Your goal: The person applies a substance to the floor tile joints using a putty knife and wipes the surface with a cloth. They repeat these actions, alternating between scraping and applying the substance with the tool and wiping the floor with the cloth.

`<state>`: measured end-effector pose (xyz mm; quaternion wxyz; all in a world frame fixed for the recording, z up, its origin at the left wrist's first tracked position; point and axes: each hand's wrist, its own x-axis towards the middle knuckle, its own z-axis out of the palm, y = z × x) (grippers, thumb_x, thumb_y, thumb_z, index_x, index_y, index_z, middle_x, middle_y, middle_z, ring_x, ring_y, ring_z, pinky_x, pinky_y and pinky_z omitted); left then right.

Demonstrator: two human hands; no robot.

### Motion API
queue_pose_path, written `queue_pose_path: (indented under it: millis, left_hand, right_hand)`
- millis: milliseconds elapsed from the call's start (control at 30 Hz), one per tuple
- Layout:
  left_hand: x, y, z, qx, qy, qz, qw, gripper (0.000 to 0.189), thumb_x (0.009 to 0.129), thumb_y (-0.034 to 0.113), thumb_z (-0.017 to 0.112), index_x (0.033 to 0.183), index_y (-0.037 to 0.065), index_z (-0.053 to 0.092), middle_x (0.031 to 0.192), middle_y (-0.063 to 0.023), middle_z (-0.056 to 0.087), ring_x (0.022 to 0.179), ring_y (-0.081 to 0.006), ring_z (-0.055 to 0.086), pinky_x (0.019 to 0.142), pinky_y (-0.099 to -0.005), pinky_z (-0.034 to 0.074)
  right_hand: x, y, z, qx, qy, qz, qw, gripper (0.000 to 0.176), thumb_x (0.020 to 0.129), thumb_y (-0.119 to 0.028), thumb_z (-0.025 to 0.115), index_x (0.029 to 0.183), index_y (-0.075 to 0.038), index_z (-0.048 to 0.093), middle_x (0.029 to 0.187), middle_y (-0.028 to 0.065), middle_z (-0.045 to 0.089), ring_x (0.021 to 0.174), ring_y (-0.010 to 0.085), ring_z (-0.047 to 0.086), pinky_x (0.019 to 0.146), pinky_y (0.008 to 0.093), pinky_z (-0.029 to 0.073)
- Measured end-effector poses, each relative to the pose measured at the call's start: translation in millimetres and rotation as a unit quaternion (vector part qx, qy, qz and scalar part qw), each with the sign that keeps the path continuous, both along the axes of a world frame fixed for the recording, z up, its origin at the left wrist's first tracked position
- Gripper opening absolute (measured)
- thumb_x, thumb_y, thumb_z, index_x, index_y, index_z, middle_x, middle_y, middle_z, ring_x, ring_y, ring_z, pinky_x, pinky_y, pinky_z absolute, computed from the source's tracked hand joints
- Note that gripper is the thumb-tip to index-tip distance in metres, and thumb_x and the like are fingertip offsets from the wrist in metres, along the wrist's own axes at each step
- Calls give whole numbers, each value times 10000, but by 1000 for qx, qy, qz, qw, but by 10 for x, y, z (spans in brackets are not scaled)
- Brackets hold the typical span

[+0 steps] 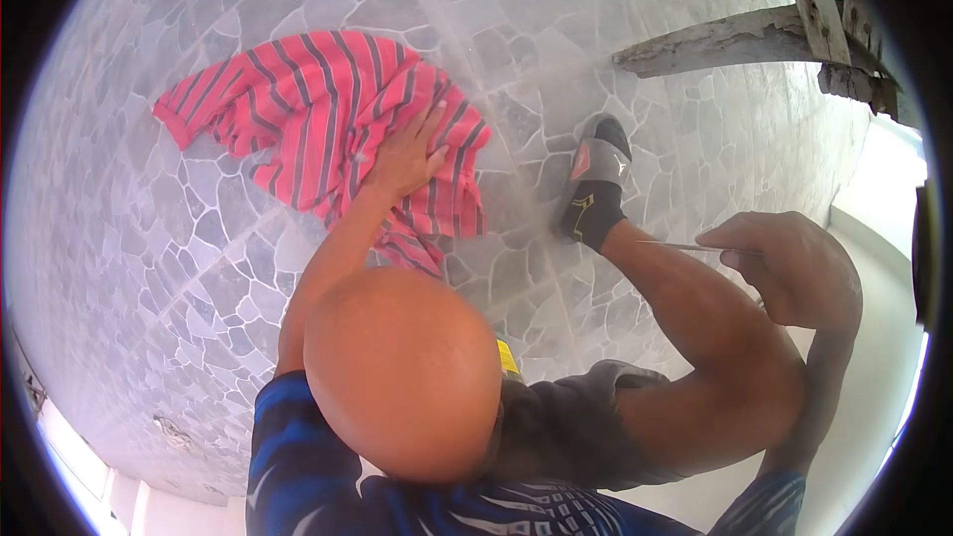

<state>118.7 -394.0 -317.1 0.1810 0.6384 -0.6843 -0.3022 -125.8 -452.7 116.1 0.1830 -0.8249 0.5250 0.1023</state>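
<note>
A pink garment with dark stripes (pixel 318 89), probably a shirt, lies crumpled on the stone-patterned floor. My left hand (pixel 405 154) rests on its right part, fingers stretched out and pressing flat on the cloth. Off to the right, above my bent leg, my right hand (pixel 784 263) is closed in a pinch. From its fingertips a thin, needle-like piece (pixel 680 245) points left toward my ankle; its exact kind is too small to tell.
My foot in a grey and black shoe (pixel 601 174) is planted right of the garment. Weathered wooden beams (pixel 735 40) jut in at upper right. A small yellow thing (pixel 508 357) shows beside my knee. The floor (pixel 199 238) has irregular grey stone shapes.
</note>
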Motion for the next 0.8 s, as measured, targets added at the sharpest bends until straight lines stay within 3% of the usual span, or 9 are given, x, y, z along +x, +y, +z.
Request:
queue_pose_path:
  millis: [67, 167, 200, 300, 367, 433, 600, 700, 800]
  left_hand:
    - [649, 674, -33, 0, -84, 165, 983, 611, 963, 256, 517, 1519, 125, 301, 1378, -190, 505, 1200, -378, 536, 1013, -466, 437]
    - [1636, 1975, -206, -45, -187, 389, 901, 518, 1002, 201, 451, 1467, -7, 353, 1435, -272, 438, 1321, -398, 434, 1074, -441, 391]
    - [1886, 2428, -99, -38, -234, 419, 876, 485, 1023, 247, 411, 1385, -76, 429, 1373, -313, 480, 1270, -410, 483, 1022, -464, 425]
    - [2276, 3273, 170, 62, -265, 513, 814, 486, 1024, 261, 408, 1374, -75, 440, 1356, -304, 495, 1249, -403, 499, 1014, -464, 432]
    - [2340, 3449, 253, 80, -248, 537, 802, 486, 1025, 269, 406, 1366, -75, 448, 1344, -299, 504, 1236, -398, 509, 1008, -463, 436]
    - [2187, 3321, 276, 42, -214, 525, 822, 488, 1026, 278, 404, 1358, -74, 456, 1333, -293, 514, 1222, -393, 519, 1002, -463, 441]
    - [938, 2129, 471, 18, 152, 401, 903, 493, 1028, 301, 399, 1339, -74, 475, 1304, -279, 538, 1189, -381, 545, 987, -462, 453]
    - [186, 1373, 690, 159, 419, 316, 836, 498, 1029, 314, 396, 1328, -73, 487, 1287, -270, 553, 1168, -374, 561, 978, -461, 460]
    - [-137, 975, 885, 249, 566, 289, 731, 503, 1030, 327, 393, 1317, -72, 499, 1270, -261, 567, 1148, -367, 576, 969, -460, 467]
  right_hand:
    - [-412, -261, -21, 74, 46, -10, 996, 252, 787, -113, 704, 1035, -71, 698, 881, 94, 649, 845, 257, 629, 734, 351, 506]
    - [-546, -482, -3, 134, 108, 17, 985, 195, 892, -165, 673, 1064, -76, 696, 895, 115, 676, 902, 281, 643, 780, 368, 510]
    - [-514, -513, 18, 130, 133, 51, 981, 207, 903, -183, 659, 1074, -71, 692, 916, 126, 683, 914, 294, 645, 792, 378, 508]
    - [-449, -417, 102, 106, 165, 67, 978, 290, 939, -257, 604, 1113, -37, 680, 965, 174, 683, 938, 340, 639, 820, 411, 501]
    - [-575, -418, 79, 67, 158, 101, 980, 325, 946, -283, 591, 1138, -35, 677, 974, 182, 679, 954, 345, 635, 837, 414, 495]
    - [-479, -474, 99, 137, 185, 36, 972, 373, 960, -322, 570, 1173, -30, 664, 1002, 202, 667, 984, 357, 620, 866, 415, 483]
    - [-556, -355, 166, 68, 170, 90, 979, 358, 977, -312, 545, 1076, 11, 662, 853, 211, 663, 808, 363, 627, 763, 414, 486]
    - [-627, -348, 170, 67, 140, 75, 985, 367, 976, -311, 531, 1000, 33, 654, 786, 204, 643, 723, 331, 613, 711, 409, 477]
    - [-472, -314, 277, 87, 138, 67, 984, 341, 965, -280, 533, 947, 44, 637, 727, 174, 625, 677, 286, 615, 669, 405, 474]
